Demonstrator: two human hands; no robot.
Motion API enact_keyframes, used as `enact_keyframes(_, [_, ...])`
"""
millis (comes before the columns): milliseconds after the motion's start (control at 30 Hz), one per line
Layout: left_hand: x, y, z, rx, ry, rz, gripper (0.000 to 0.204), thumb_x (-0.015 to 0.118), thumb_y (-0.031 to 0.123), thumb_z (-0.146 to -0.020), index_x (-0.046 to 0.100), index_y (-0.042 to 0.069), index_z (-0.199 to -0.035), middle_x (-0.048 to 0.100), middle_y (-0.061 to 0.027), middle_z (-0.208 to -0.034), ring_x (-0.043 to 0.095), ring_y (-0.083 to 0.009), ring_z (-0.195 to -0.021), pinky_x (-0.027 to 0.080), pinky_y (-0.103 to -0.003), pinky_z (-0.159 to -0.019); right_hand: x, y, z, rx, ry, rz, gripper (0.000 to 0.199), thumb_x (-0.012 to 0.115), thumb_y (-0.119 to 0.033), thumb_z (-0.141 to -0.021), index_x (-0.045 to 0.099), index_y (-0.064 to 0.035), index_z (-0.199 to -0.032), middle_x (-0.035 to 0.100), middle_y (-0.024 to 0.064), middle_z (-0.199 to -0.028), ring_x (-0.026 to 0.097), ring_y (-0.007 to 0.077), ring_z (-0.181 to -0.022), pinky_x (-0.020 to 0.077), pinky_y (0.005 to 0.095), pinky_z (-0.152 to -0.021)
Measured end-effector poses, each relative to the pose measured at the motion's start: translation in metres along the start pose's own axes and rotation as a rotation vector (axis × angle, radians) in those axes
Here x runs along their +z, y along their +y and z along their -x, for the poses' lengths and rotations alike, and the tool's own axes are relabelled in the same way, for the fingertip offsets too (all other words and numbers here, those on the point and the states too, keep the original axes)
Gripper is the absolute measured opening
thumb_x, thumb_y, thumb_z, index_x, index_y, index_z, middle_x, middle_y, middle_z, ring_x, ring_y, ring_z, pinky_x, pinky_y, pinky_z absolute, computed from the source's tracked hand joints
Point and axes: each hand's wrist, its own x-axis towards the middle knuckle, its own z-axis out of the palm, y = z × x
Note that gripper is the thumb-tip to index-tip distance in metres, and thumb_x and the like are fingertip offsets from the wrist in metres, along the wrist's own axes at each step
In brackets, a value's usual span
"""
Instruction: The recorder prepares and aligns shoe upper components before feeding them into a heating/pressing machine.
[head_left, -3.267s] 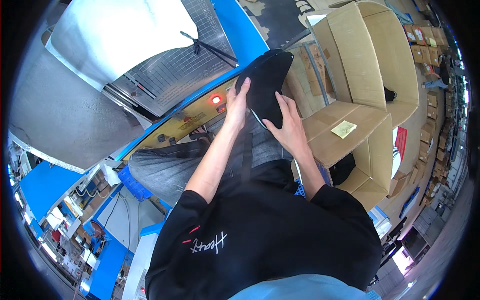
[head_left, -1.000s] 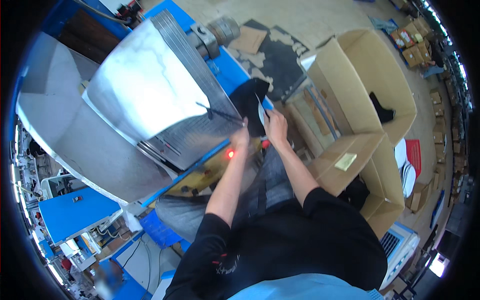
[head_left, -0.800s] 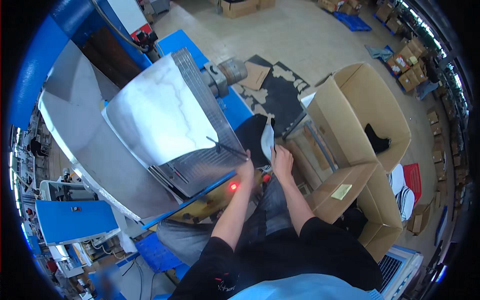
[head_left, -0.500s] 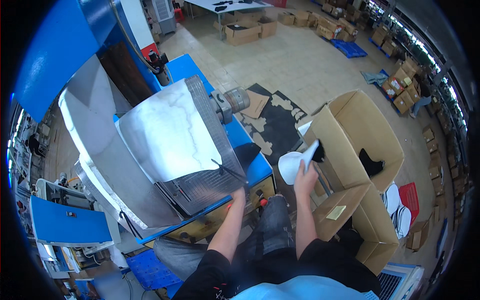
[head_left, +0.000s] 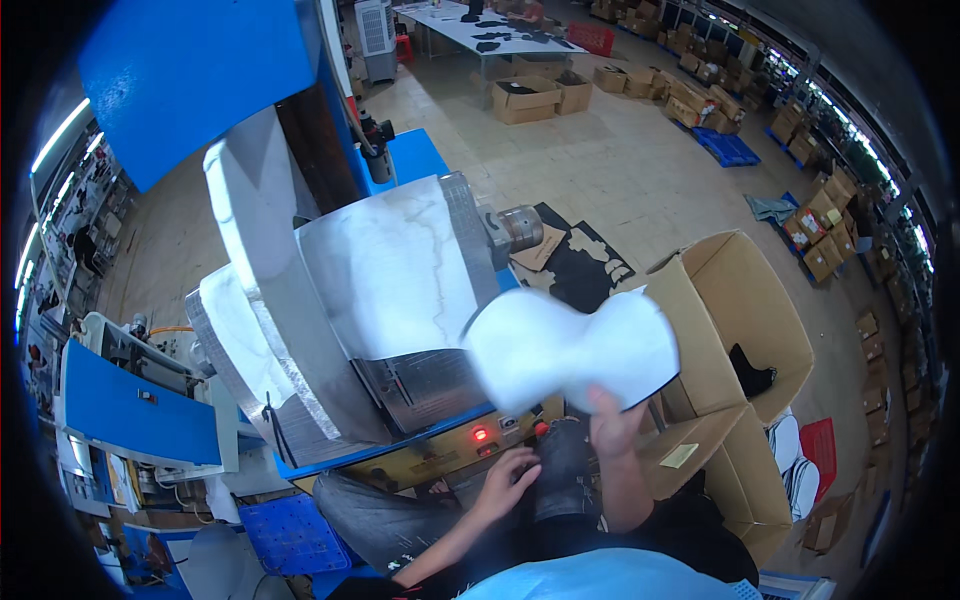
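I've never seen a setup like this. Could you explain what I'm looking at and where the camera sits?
There's no robot: these are a person's bare hands, filmed from above by a wide fisheye head camera, which bends straight edges. The right hand holds a white, waisted piece, blurred. The left hand shows nothing in its grasp. Ahead stands a blue-and-grey machine, with a white sheet covering part of its metal plate. To the right, a cardboard box contains a black piece.

White piece (head_left: 575, 350) blurred along its left end, right grip (head_left: 615, 432) (smeared too) unclear in finger detail
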Motion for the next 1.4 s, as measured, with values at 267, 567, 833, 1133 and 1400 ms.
enact_keyframes(267, [-0.127,0.065,0.081,-0.109,0.396,1.37,0.072,0.047,0.054,-0.092,0.041,-0.003,-0.136,0.051,-0.0186,-0.131,0.051,-0.0302,-0.121,0.041,-0.043,-0.102,0.027,0.005,0.091,0.307,-0.749,0.242,0.025,0.066,-0.009,-0.079,0.062,0.0024,-0.101,0.067,0.0106,-0.088,0.065,0.0173,-0.079,0.0503,0.0313,-0.07])
enact_keyframes(567, [-0.161,0.067,0.115,-0.39,0.419,0.435,0.043,0.06,0.002,-0.083,0.052,-0.003,-0.125,0.061,-0.0126,-0.114,0.058,-0.0158,-0.102,0.046,-0.028,-0.089,0.037,0.017,0.123,0.66,-0.879,0.055,0.047,0.066,-0.009,-0.086,0.048,0.0026,-0.128,0.059,0.0115,-0.116,0.058,0.0177,-0.107,0.046,0.0317,-0.092])
enact_keyframes(833, [-0.176,0.028,0.098,-0.241,0.504,0.228,0.046,0.057,0.0,-0.085,0.049,-0.002,-0.13,0.06,-0.0153,-0.118,0.058,-0.0197,-0.107,0.044,-0.03,-0.092,0.084,0.076,0.091,0.502,-0.896,0.411,0.035,0.06,-0.005,-0.089,0.052,0.0025,-0.122,0.064,0.0092,-0.102,0.062,0.0095,-0.088,0.0497,0.0237,-0.076])
enact_keyframes(1133, [-0.197,0.004,0.068,-0.213,0.704,-0.19,0.024,0.058,0.01,-0.086,0.061,-0.003,-0.105,0.067,-0.0226,-0.091,0.066,-0.0343,-0.088,0.048,-0.038,-0.079,0.152,0.107,0.073,0.304,-0.911,0.598,0.021,0.066,-0.012,-0.083,0.064,0.0035,-0.096,0.057,0.0138,-0.06,0.055,0.0218,-0.051,0.0439,0.0333,-0.054])
enact_keyframes(1400, [-0.219,0.036,0.033,-0.031,0.793,-0.412,0.019,0.055,0.009,-0.089,0.061,-0.002,-0.102,0.066,-0.023,-0.086,0.064,-0.0393,-0.084,0.049,-0.04,-0.073,0.176,0.112,0.05,0.085,-0.829,0.567,0.013,0.063,-0.009,-0.082,0.062,0.0028,-0.089,0.062,0.0171,-0.077,0.06,0.0325,-0.067,0.0466,0.0385,-0.061])
